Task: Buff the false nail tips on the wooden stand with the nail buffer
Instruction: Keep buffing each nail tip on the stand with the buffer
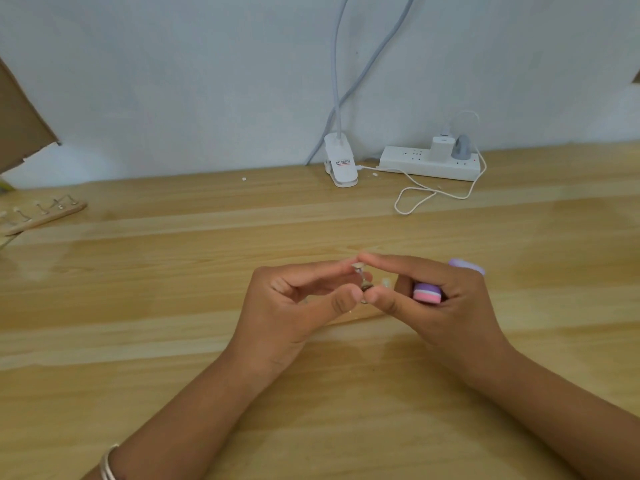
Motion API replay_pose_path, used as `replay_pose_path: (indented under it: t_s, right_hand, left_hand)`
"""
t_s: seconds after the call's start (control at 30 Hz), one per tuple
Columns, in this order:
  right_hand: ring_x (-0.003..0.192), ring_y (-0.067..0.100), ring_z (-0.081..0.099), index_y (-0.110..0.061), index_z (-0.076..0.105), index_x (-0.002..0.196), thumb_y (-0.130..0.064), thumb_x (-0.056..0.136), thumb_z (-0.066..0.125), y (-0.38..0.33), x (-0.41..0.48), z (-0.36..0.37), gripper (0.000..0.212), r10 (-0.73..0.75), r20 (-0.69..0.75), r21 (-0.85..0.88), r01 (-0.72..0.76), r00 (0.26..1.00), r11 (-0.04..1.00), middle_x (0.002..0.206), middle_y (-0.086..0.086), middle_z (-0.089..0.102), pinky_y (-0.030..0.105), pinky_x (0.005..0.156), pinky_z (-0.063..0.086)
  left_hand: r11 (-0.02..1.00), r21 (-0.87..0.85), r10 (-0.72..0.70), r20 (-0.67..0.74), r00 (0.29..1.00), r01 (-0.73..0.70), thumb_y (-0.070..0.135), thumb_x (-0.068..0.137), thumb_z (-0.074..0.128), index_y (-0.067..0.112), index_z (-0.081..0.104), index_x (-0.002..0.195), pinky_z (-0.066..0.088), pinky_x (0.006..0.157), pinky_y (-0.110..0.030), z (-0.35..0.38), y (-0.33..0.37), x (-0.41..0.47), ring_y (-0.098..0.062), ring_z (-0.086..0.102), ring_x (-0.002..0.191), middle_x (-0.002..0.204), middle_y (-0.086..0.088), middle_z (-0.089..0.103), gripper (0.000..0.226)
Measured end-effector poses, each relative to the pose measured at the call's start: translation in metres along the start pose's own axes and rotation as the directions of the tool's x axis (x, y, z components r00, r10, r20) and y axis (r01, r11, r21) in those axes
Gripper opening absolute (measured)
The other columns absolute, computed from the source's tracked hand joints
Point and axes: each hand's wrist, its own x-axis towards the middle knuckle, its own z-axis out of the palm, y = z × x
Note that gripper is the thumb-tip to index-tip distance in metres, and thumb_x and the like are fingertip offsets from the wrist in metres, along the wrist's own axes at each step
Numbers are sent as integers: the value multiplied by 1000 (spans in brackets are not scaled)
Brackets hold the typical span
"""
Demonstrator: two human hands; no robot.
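Both hands meet over the middle of the table. My left hand [294, 299] pinches a small metal peg [364, 282] topped by a false nail tip [356, 267] between thumb and forefinger. My right hand [433, 299] pinches the same peg from the other side, forefinger on the tip and thumb at its base, while its other fingers curl round a purple, white and pink nail buffer [427, 293] whose far end sticks out past the knuckles. Another pale nail tip [386, 282] shows between the hands. A wooden stand [48, 216] with several pegged tips lies far left.
A white clip lamp base [341, 164] and a white power strip [429, 162] with plugs stand at the back by the wall. A loose white cable [415, 195] loops in front of them. A cardboard flap [20, 116] hangs at the left edge. The wooden table [173, 306] spreads all round.
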Motion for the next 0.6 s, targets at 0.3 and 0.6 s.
replay_pose_path:
  t_s: [0.3,0.6]
  right_hand:
    - [47,4,39,-28,63,109,-27,77,81,7,-4,-2,37,74,57,66,-78,996,995,50,-4,46,10,59,38]
    - [62,18,38,-24,44,99,-24,76,36,5,-2,-12,24,125,178,101,-144,976,984,72,-2,43,14,63,36]
  left_hand:
    - [994,101,54,-45,998,-49,20,76,70,15,75,96,54,69,-24,-2,-1,1,-20,72,82,87,-7,76,21]
    - [901,408,165,-18,986,-143,23,77,53,20,67,94,50,71,-21,6,1,-3,-5,62,80,88,11,67,22]
